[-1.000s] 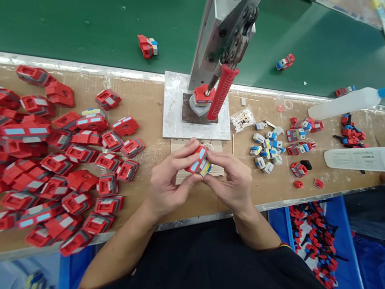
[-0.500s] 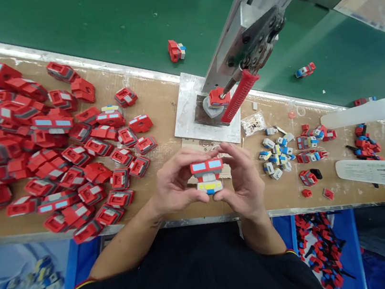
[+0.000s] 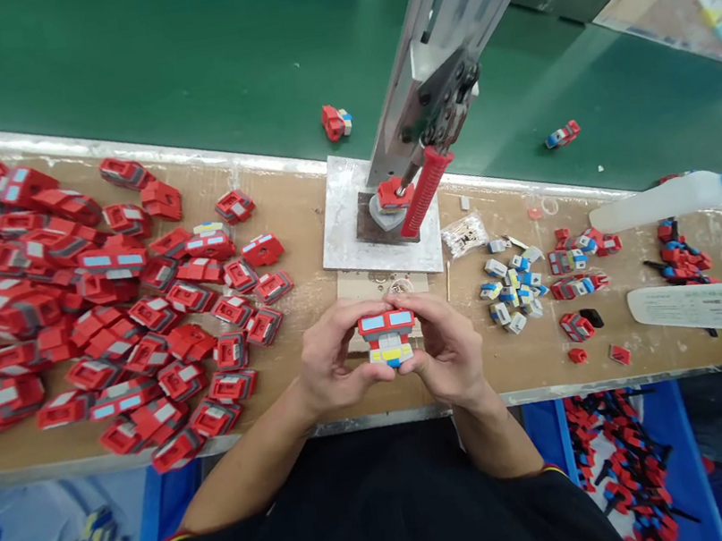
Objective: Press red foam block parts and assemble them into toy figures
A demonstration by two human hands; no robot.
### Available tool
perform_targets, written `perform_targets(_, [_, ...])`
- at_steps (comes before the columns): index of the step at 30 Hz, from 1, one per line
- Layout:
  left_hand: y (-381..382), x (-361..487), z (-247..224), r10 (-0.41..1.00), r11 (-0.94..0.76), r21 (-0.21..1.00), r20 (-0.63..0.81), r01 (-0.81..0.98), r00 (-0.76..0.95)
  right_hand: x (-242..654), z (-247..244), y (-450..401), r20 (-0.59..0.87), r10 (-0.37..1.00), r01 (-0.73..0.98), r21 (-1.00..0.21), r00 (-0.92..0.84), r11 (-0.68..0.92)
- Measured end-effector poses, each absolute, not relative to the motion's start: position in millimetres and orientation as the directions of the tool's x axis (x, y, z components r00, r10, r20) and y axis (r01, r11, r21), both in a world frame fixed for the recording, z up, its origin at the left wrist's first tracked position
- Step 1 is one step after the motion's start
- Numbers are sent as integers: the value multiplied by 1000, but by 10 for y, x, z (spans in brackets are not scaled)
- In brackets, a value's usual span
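Between both hands, close to the table's front edge, is a toy robot torso (image 3: 388, 339), red on top with two pale-blue windows and a white, yellow and blue part below. My left hand (image 3: 339, 355) grips its left side, thumb at the lower part and fingers over the top. On the other side my right hand (image 3: 443, 344) holds it the same way. Beyond the hands stands a toggle press (image 3: 432, 178) with a red handle, its rod tip on another red toy part (image 3: 394, 193) in the fixture. The torso's back is hidden.
A large pile of red toy parts (image 3: 103, 318) covers the left of the table (image 3: 299, 216). On the right lie small white, blue and yellow parts (image 3: 512, 284), a bag of cotton swabs (image 3: 464, 235) and two plastic bottles (image 3: 706, 309). A green conveyor (image 3: 169, 73) runs behind.
The camera view has shifted, so the press and table sit further left. Both hands still hold the torso, with its upper and lower parts looking closer together.
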State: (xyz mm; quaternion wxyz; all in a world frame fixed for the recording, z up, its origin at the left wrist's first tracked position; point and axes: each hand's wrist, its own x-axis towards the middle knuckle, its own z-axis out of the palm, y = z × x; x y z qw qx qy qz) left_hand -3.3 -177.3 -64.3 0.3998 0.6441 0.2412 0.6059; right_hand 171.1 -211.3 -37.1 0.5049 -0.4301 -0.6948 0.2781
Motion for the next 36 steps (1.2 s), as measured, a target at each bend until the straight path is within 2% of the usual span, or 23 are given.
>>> perform_targets(8, [-1742, -45, -547, 736, -623, 759, 651, -191, 188, 1717, -339, -2068, 502, 860, 175, -842, -90, 510])
perform_targets(19, [-1864, 0, -364, 646, -745, 666, 732, -30, 217, 1751, -394, -2143, 589, 803, 67, -801, -85, 595])
perform_targets(22, [-1865, -59, -267, 613, -768, 640, 742, -15, 273, 1831, -357, -2125, 565, 809, -34, -822, -160, 568])
perform_targets(24, [-1804, -201, -138, 558, -793, 610, 734, -14, 386, 1992, -290, -2096, 495, 828, -85, -867, -263, 492])
perform_targets(27, [-1554, -505, 83, 516, -802, 593, 621, 76, 590, 2345, -171, -1993, 412, 866, -26, -906, -285, 422])
perform_targets(30, [-1122, -686, 189, 541, -778, 560, 370, 283, 755, 2583, -118, -1778, 387, 887, 182, -881, -251, 436])
perform_targets(33, [-624, -588, 129, 580, -726, 518, 109, 452, 807, 2527, -170, -1488, 279, 898, 328, -860, -341, 392])
perform_targets(36, [-221, -315, 9, 559, -690, 513, -71, 511, 826, 2332, -268, -1220, 198, 898, 312, -890, -393, 332])
